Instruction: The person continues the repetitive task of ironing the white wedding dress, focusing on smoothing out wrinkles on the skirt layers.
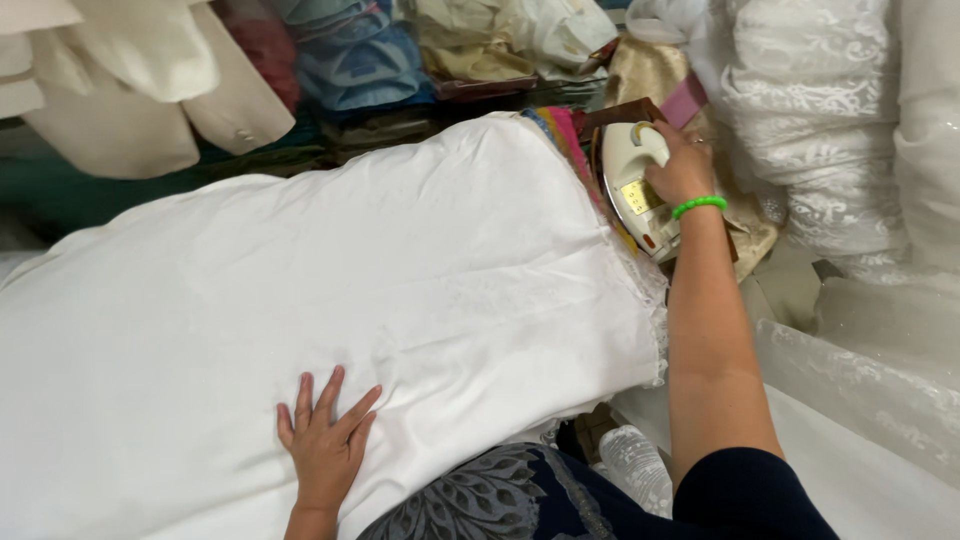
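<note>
A large white cloth [330, 290] lies spread over a padded ironing surface across the middle of the view. My left hand [324, 440] rests flat on its near edge, fingers apart, holding nothing. My right hand [682, 165], with a green band on the wrist, grips the handle of a cream-coloured iron [632, 195] that stands at the far right end of the cloth, beside its lace-trimmed edge [648, 285].
Piles of folded fabric [360, 60] and pale garments [140, 80] crowd the back. White lace and tulle [830, 130] fill the right side. A clear plastic bottle [638, 465] stands low by my dark patterned clothing [500, 495].
</note>
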